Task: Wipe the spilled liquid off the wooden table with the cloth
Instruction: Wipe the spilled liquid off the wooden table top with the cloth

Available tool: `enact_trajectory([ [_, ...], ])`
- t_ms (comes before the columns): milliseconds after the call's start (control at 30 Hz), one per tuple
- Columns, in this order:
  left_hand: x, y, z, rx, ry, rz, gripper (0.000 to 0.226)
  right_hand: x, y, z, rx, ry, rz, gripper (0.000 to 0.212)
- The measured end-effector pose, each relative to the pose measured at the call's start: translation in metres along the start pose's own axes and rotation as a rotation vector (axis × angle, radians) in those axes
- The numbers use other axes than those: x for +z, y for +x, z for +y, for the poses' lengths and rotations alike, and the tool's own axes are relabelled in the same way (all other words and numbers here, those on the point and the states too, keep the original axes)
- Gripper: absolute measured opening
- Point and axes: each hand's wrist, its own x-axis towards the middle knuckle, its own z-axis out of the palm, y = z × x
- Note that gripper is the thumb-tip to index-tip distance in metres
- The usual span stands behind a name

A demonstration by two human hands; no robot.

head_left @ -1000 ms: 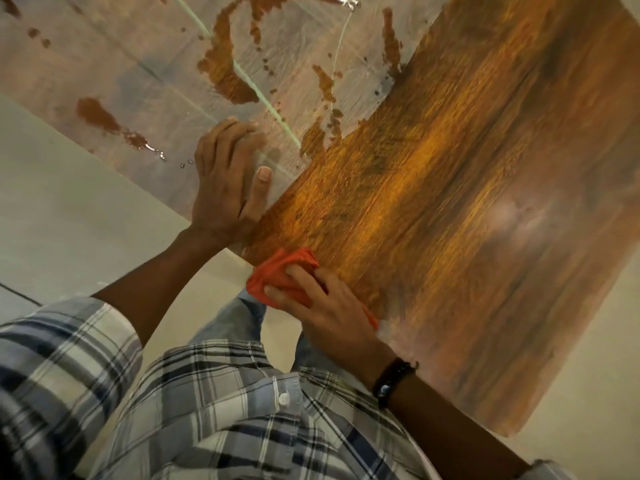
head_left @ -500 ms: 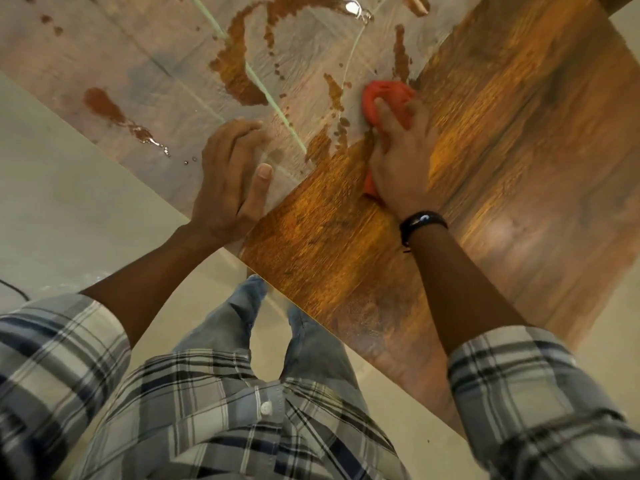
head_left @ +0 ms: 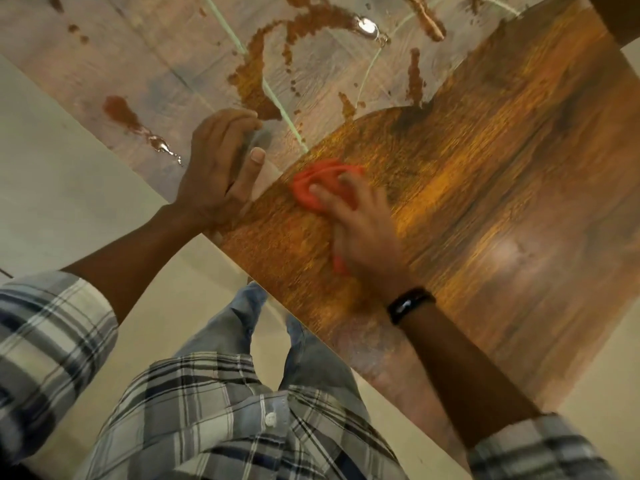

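Note:
An orange-red cloth (head_left: 313, 183) lies bunched on the wooden table (head_left: 502, 174), near its front edge. My right hand (head_left: 360, 230) presses down on the cloth with fingers spread over it; a black band sits on that wrist. My left hand (head_left: 218, 174) rests flat on the table just left of the cloth, fingers together, holding nothing. Beyond both hands the pale part of the tabletop carries brown spilled liquid (head_left: 256, 84) in streaks, splashes and droplets. The area around and right of the cloth looks dark and glossy.
The table's front edge (head_left: 311, 323) runs diagonally from upper left to lower right, with pale floor (head_left: 62, 174) below it. My legs in jeans and a plaid shirt fill the bottom of the view. A bright light reflection (head_left: 367, 27) glints on the wet surface.
My right hand dragged the cloth back from the far splashes toward the front edge, close beside my left hand. The left hand stayed planted in place.

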Motion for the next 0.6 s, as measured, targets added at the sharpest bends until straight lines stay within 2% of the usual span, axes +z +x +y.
enact_trajectory([
  [133, 0.002, 0.000, -0.002, 0.027, 0.029, -0.036, 0.059, -0.042, 0.056, 0.082, 0.327, -0.010, 0.168, 0.039],
  [233, 0.002, 0.002, -0.002, 0.016, 0.039, -0.049, 0.061, -0.037, 0.073, 0.073, 0.375, -0.048, 0.199, 0.042],
  [300, 0.002, 0.003, -0.002, 0.008, 0.055, -0.053, 0.061, -0.020, 0.062, 0.043, 0.290, -0.079, 0.175, 0.048],
  [467, 0.001, 0.004, 0.000, -0.013, 0.082, -0.093, 0.062, 0.029, -0.020, -0.046, -0.049, -0.062, -0.033, 0.050],
  [533, 0.000, 0.004, 0.001, -0.021, 0.087, -0.114, 0.061, 0.028, -0.044, -0.048, -0.159, -0.061, -0.134, 0.049],
  [600, 0.000, 0.004, 0.002, -0.030, 0.099, -0.126, 0.062, 0.015, -0.042, -0.021, -0.147, -0.078, -0.114, 0.044],
])
